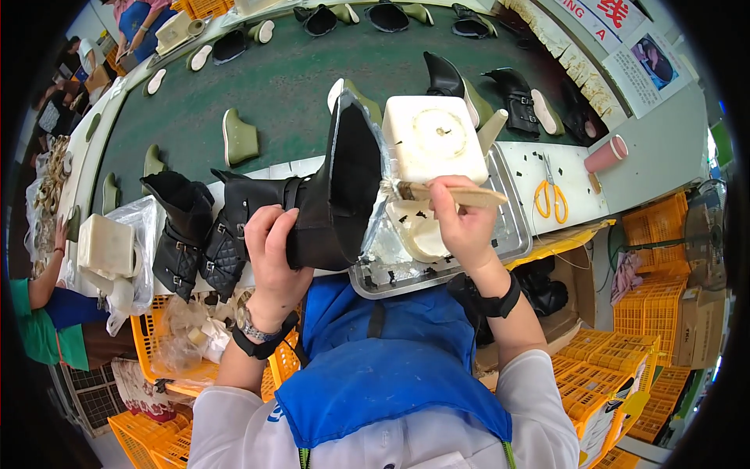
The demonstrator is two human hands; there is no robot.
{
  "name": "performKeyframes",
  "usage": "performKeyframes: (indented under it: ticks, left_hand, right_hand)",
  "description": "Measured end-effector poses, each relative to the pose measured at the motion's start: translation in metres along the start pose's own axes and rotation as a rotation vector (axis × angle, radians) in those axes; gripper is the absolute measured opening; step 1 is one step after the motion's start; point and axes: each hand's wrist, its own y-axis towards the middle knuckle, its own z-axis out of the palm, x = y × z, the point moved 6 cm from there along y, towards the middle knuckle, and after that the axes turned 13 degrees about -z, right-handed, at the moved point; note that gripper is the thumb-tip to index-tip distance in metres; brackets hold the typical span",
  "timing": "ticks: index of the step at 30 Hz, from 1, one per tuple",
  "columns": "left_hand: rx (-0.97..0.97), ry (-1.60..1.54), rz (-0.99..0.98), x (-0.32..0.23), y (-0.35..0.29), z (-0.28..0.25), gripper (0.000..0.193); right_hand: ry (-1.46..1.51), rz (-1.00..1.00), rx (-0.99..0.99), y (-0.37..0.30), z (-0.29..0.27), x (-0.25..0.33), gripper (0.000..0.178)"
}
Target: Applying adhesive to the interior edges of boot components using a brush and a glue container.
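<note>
My left hand (269, 242) is closed around a black boot upper (336, 195) with straps, its wide open edge facing right. Pale grey glue-like coating shows along that edge. In my right hand (466, 234) is a brush (415, 191) with a wooden handle, pinched between thumb and fingers. Its whitish bristles touch the upper's coated edge. Just beyond stands a white plastic container (433, 152) with a spout, on a metal tray (516, 227) smeared with residue and dark scraps. Left of my left hand lie two black buckled boot uppers (178, 250).
Green soles (241, 139) and black uppers (522, 105) are spread over the green work surface (273, 86). Yellow-handled scissors (551, 195) and a pink cup (607, 154) are at the right. Another white container (107, 244) sits left. Yellow crates (594, 375) stand below; a co-worker's arm (48, 273) reaches in at far left.
</note>
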Motion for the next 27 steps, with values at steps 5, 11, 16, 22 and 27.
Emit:
performKeyframes:
  ticks: [5,11,16,22,27]
  left_hand:
    - [0.133,-0.186,-0.197,0.019,0.009,-0.014,0.071]
    - [0.384,-0.865,-0.669,0.084,0.012,-0.022,0.061]
    - [0.602,-1.405,-0.906,0.129,-0.020,0.014,0.066]
    - [0.697,-1.860,-0.968,0.121,-0.058,0.058,0.061]
    - [0.750,-1.860,-1.044,0.103,-0.071,0.087,0.060]
  right_hand:
    - [0.164,0.176,-0.116,0.009,-0.020,-0.001,0.011]
    - [0.309,0.227,-0.184,0.045,-0.064,-0.003,0.022]
    - [0.451,0.352,-0.122,0.058,-0.053,-0.009,0.026]
    - [0.409,0.343,0.226,0.058,-0.002,0.006,0.027]
    - [0.451,0.313,0.377,0.049,0.037,0.016,0.020]
